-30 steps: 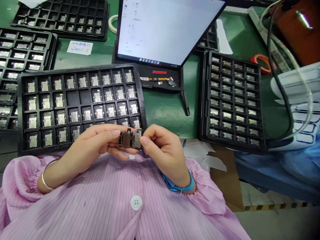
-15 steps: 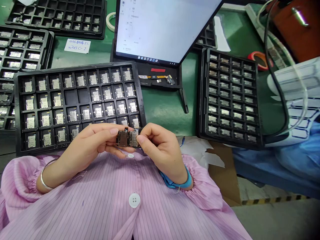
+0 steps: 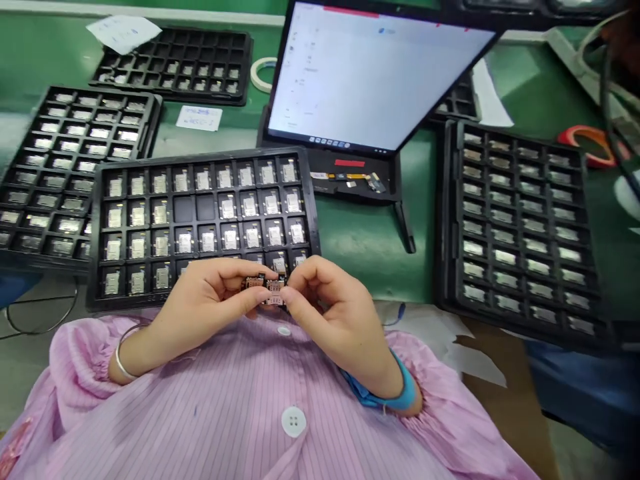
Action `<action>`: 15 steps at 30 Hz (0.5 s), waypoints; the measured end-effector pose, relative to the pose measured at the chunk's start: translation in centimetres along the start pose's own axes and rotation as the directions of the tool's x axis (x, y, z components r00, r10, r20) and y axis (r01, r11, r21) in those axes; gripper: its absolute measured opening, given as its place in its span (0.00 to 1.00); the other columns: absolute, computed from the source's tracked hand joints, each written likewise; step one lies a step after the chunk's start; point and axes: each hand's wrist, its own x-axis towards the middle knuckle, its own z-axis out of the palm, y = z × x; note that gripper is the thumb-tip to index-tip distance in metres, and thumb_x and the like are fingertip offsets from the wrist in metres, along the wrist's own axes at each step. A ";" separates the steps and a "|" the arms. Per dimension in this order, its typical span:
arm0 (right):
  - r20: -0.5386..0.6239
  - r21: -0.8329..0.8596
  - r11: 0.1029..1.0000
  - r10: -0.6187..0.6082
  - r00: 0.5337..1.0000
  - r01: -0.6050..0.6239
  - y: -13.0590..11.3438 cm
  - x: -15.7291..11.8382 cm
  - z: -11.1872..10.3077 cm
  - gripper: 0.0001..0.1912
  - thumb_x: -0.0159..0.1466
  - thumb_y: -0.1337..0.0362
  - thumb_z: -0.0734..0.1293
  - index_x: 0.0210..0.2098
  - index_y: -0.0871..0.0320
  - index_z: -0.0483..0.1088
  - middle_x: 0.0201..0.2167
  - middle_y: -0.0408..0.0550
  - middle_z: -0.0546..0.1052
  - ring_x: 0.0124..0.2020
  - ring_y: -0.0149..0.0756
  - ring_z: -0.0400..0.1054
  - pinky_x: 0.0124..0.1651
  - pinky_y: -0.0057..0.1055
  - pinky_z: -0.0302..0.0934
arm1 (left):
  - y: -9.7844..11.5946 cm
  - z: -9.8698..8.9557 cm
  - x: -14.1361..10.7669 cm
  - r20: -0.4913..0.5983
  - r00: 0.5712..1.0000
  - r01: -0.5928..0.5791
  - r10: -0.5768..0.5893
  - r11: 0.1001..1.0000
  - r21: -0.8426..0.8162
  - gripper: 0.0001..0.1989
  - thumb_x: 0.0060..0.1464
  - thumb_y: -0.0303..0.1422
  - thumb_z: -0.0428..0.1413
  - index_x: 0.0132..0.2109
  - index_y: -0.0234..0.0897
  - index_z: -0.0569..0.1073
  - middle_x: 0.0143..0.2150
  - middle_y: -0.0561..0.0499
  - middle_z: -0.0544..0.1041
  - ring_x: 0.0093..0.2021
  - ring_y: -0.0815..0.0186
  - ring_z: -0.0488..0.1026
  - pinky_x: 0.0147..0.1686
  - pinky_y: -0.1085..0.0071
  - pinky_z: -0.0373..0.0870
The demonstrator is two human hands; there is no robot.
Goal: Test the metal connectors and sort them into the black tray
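Two small circuit boards with metal card-slot covers are held side by side in front of my chest. My left hand (image 3: pixel 213 293) is closed on the left circuit board (image 3: pixel 255 283), its thumb reaching across to the edge of the right circuit board (image 3: pixel 275 292). On that board's right side, my right hand (image 3: pixel 335 303) pinches with thumb and forefinger. Whether the boards are joined I cannot tell. Just behind my hands lies a black compartment tray (image 3: pixel 185 209) of similar boards, two of its pockets bare; my fingers hide part of its front row.
Other filled trays lie at the left (image 3: pixel 45 160), back left (image 3: pixel 173 47) and right (image 3: pixel 525 213). A laptop screen (image 3: pixel 370 80) stands behind, with a flex cable (image 3: pixel 345 177) below it. Tape rolls, a white roll (image 3: pixel 261 73) and a red roll (image 3: pixel 590 143), rest on the green table.
My left thumb has moved right, from the left board's outer edge across to the right board. The boards are tilted differently. The whole view has shifted, so the surroundings sit further right and lower.
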 end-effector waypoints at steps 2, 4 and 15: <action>0.007 -0.029 0.999 -0.038 0.999 0.038 -0.7 0.9 0.6 0.06 0.61 0.67 0.66 0.28 0.57 0.64 0.22 0.40 0.68 0.22 0.26 0.61 0.22 0.25 0.54 | 0.3 -0.8 -0.5 -0.058 0.998 -0.020 0.022 0.999 0.032 0.09 0.53 0.35 0.64 0.42 0.37 0.78 0.30 0.51 0.81 0.27 0.68 0.77 0.27 0.76 0.74; 0.030 -0.058 0.994 -0.088 0.996 0.090 -1.5 2.4 1.4 0.06 0.60 0.67 0.66 0.27 0.57 0.65 0.22 0.40 0.69 0.22 0.27 0.61 0.24 0.26 0.54 | 0.8 -2.2 -0.9 -0.141 0.989 -0.039 0.052 0.995 0.095 0.10 0.52 0.36 0.64 0.41 0.37 0.76 0.29 0.52 0.80 0.27 0.68 0.76 0.24 0.78 0.71; 0.039 -0.517 0.856 0.061 0.997 -0.032 -0.9 15.1 6.5 0.09 0.57 0.68 0.65 0.21 0.58 0.64 0.24 0.47 0.73 0.27 0.33 0.62 0.32 0.31 0.52 | 0.9 -10.4 4.2 -0.498 0.826 0.132 0.263 0.769 0.625 0.13 0.57 0.36 0.56 0.44 0.32 0.78 0.32 0.46 0.79 0.31 0.61 0.77 0.33 0.67 0.73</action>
